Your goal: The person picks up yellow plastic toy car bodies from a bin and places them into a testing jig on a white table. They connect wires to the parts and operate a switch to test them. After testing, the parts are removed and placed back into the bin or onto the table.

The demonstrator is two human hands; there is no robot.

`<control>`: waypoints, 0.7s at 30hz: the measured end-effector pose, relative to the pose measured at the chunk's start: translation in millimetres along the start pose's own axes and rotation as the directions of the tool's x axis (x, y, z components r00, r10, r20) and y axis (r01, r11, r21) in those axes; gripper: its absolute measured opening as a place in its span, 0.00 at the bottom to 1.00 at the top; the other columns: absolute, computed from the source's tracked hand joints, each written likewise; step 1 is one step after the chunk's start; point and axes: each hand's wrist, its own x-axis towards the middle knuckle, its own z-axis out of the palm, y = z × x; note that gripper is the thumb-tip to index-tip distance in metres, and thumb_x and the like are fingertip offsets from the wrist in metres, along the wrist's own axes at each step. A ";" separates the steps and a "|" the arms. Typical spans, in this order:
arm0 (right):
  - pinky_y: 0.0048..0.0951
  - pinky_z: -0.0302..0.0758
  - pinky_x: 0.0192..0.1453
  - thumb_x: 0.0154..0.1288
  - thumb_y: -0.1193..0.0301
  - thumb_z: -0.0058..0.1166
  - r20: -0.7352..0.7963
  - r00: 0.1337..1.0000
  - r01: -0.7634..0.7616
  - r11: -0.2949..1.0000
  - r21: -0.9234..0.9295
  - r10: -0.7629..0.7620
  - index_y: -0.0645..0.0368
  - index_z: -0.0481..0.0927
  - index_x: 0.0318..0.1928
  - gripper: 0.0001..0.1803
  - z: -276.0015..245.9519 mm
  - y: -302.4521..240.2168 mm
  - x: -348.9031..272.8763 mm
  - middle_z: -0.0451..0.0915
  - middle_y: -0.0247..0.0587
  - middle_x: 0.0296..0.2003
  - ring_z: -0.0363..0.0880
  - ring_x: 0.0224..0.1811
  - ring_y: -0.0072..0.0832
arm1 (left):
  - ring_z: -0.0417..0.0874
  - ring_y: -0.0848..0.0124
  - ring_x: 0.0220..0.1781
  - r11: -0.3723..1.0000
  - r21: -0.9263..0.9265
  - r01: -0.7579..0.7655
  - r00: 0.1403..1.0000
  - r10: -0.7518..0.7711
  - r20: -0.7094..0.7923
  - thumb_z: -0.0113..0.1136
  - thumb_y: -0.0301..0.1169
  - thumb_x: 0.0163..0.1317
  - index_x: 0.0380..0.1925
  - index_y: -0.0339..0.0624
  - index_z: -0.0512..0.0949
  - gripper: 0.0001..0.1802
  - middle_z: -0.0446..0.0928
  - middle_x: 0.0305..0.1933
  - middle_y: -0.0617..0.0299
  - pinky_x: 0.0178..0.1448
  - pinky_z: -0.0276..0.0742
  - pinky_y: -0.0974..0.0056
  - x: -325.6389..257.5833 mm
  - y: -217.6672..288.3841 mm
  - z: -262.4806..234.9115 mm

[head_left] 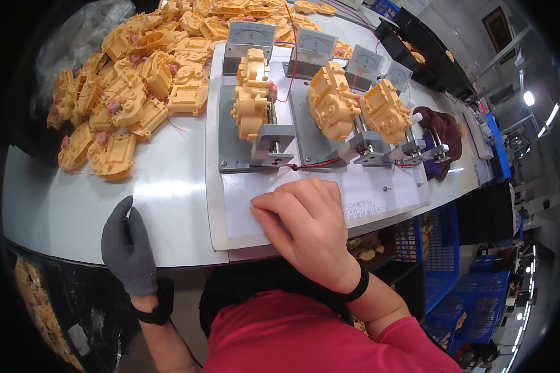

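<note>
My left hand (129,248), in a grey glove, is at the table's front edge. Its fingers are loosely extended, a narrow gap beside the thumb, and nothing visible is held. My bare right hand (308,227) hovers over the front of a white board (246,217) with loosely bent fingers, thumb near the index finger, nothing visible between them. Beyond it, three yellow plastic gearbox housings, left (252,102), middle (333,102) and right (384,112), sit on grey metal test fixtures. Red wires run about the left housing. A fourth fixture (438,149) at the right bears no housing.
Several analog panel meters (250,36) stand behind the fixtures. A large heap of yellow housings (137,81) covers the table's far left, beside a clear plastic bag (74,40). A dark cloth (445,133) lies at the right end; blue crates (473,298) stand below.
</note>
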 end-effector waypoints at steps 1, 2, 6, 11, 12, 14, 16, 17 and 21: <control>0.32 0.65 0.44 0.54 0.75 0.68 0.001 1.000 0.001 1.000 0.008 -0.001 0.52 0.82 0.37 0.10 0.3 0.3 -0.5 0.77 0.31 0.33 0.74 0.35 0.32 | 0.72 0.77 0.28 1.000 0.012 0.009 1.000 -0.010 0.009 0.59 0.23 0.66 0.48 0.38 0.83 0.11 0.81 0.34 0.63 0.35 0.70 0.70 0.0 2.0 -0.9; 0.32 0.65 0.44 0.55 0.75 0.67 0.004 1.000 0.003 1.000 0.006 -0.003 0.52 0.82 0.38 0.10 0.2 0.5 -0.7 0.77 0.31 0.33 0.74 0.35 0.32 | 0.72 0.77 0.28 1.000 0.022 0.018 1.000 -0.018 0.018 0.59 0.23 0.66 0.47 0.38 0.83 0.11 0.81 0.34 0.63 0.35 0.70 0.70 0.6 3.6 -1.7; 0.33 0.65 0.45 0.57 0.74 0.66 0.030 1.000 0.005 1.000 0.010 -0.005 0.52 0.82 0.38 0.09 -1.1 1.7 -0.6 0.77 0.32 0.34 0.75 0.37 0.32 | 0.73 0.76 0.27 1.000 0.003 -0.005 1.000 0.005 0.002 0.60 0.24 0.66 0.47 0.38 0.83 0.11 0.81 0.33 0.62 0.34 0.71 0.69 1.8 3.2 0.1; 0.34 0.65 0.48 0.60 0.71 0.64 0.112 0.994 0.012 0.999 0.041 -0.017 0.52 0.80 0.39 0.08 -11.3 2.2 4.3 0.75 0.31 0.34 0.74 0.39 0.31 | 0.74 0.74 0.27 0.998 -0.006 -0.065 0.997 0.065 -0.028 0.60 0.24 0.66 0.46 0.38 0.83 0.10 0.82 0.34 0.61 0.34 0.72 0.68 1.8 -2.9 2.5; 0.34 0.65 0.48 0.60 0.71 0.64 0.129 0.991 0.013 0.999 0.042 -0.018 0.52 0.81 0.40 0.08 -15.1 2.8 5.3 0.76 0.32 0.34 0.74 0.40 0.32 | 0.74 0.74 0.28 0.998 -0.002 -0.063 0.998 0.063 -0.026 0.60 0.24 0.66 0.46 0.38 0.83 0.10 0.82 0.34 0.60 0.34 0.72 0.68 1.8 -2.4 2.3; 0.35 0.65 0.49 0.61 0.72 0.64 0.156 0.988 0.014 0.999 0.044 -0.020 0.52 0.82 0.41 0.07 -18.2 6.1 7.7 0.77 0.32 0.35 0.75 0.41 0.33 | 0.75 0.74 0.28 0.998 0.005 -0.058 0.998 0.059 -0.022 0.59 0.24 0.66 0.46 0.38 0.83 0.10 0.83 0.35 0.60 0.35 0.72 0.68 1.9 -1.1 1.7; 0.34 0.65 0.49 0.61 0.72 0.64 0.175 0.984 0.009 0.999 0.037 -0.015 0.52 0.82 0.40 0.07 -19.0 10.7 9.4 0.77 0.32 0.35 0.75 0.40 0.33 | 0.75 0.74 0.28 0.998 0.019 -0.051 0.999 0.052 -0.014 0.59 0.24 0.66 0.46 0.38 0.83 0.10 0.82 0.35 0.60 0.35 0.72 0.69 1.8 -1.2 1.0; 0.34 0.66 0.48 0.61 0.72 0.64 0.160 0.987 0.016 0.999 0.038 -0.022 0.52 0.83 0.40 0.07 -18.1 11.6 8.7 0.77 0.32 0.34 0.75 0.40 0.32 | 0.75 0.74 0.28 0.999 0.027 -0.048 0.999 0.048 -0.011 0.59 0.24 0.66 0.46 0.38 0.83 0.10 0.82 0.34 0.60 0.35 0.72 0.69 2.0 -1.1 0.5; 0.33 0.66 0.47 0.60 0.72 0.65 0.096 0.995 0.032 0.999 0.034 -0.035 0.53 0.83 0.38 0.06 -11.5 10.9 3.5 0.78 0.31 0.33 0.75 0.38 0.31 | 0.74 0.75 0.28 1.000 0.008 -0.028 1.000 0.028 -0.007 0.59 0.24 0.67 0.47 0.38 0.83 0.11 0.82 0.34 0.61 0.35 0.71 0.69 1.4 1.3 0.8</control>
